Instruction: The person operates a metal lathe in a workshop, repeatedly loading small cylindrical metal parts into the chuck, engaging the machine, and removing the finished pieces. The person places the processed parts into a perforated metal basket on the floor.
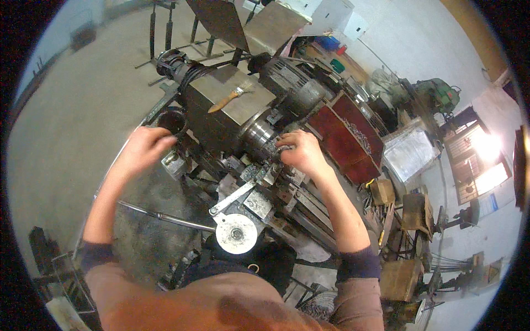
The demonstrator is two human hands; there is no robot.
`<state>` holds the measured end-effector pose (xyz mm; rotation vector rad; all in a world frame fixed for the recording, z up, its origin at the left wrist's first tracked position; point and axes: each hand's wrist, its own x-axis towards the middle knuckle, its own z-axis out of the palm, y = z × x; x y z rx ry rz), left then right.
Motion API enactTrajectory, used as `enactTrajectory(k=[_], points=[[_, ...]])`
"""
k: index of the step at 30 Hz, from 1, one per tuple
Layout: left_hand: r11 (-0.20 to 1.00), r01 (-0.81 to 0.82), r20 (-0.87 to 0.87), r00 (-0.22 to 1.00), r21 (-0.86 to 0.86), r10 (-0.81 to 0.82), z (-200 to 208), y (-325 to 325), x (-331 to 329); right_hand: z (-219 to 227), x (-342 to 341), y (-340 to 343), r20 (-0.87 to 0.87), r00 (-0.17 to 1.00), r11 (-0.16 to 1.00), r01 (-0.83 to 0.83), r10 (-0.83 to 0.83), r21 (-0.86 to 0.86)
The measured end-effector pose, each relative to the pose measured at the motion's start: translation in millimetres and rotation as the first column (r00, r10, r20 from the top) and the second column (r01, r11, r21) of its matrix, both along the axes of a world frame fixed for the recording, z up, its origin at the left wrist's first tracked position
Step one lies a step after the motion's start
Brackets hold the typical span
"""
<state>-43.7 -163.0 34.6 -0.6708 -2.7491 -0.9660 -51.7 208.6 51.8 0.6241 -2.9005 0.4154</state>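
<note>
left hand (148,142): half-curled, a bit blurred, fingers pointing right. can't tell if it has hold of anything.
dark tub (175,117): round, open top, just right of and beyond the left hand. can't tell if they touch.
steel lever (165,216): long shiny rod on the near side, runs rightward to the white disc (227,243).
belt pulley (172,65): far left end of the machine, dark belts just right of it.
brush (222,103): wooden handle, lies flat on top of the headstock (255,111), handle end near-left, bristle end far-right.
white disc: round, hub in the middle, dirt specks on its face, near side of the machine.
flat bar (237,197): pale, just beyond the disc, runs far-right toward the tool post (270,175).
chuck (256,135): shiny steel cylinder on the near-right face of the headstock, mid-scene, between the two hands.
tool post: just on the near side of the chuck, metal chips around it.
right hand (303,153): fingers bent inward, partly closed, at the right edge of the chuck. can't tell if the fingertips touch it or pinch a small part.
motor (295,83): finned, far side, beyond the chuck.
red tray (334,143): right of the right hand, curly chips along its right part.
silvery sheet (407,154): right of the tray.
window (477,153): right wall, glaring.
</note>
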Motion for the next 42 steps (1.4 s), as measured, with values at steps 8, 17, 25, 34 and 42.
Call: enactTrajectory(k=[8,17,25,34,42], points=[[0.824,-0.483,0.048,0.854,-0.294,0.518,-40,-132,46,-48,-52,-4,0.271,0.961,0.996,0.067,-0.049,-0.057],[0.79,-0.496,0.006,0.846,-0.361,0.534,-90,-135,52,-36,-53,-23,0.394,0.898,0.968,0.242,-0.196,-0.071],[0.486,-0.538,-0.402,0.841,-0.688,0.362,-106,-289,-50,-36,-51,-28,0.366,0.905,0.967,0.252,-0.218,-0.047],[0.523,-0.648,-0.336,0.749,-0.554,0.571,-113,-293,-119,-35,-50,-23,0.377,0.89,0.957,0.289,-0.254,-0.037],[0.95,-0.236,0.521,0.795,-0.205,0.311,-192,-82,-129,-9,12,16,-0.08,0.984,0.955,0.135,-0.162,-0.264]])
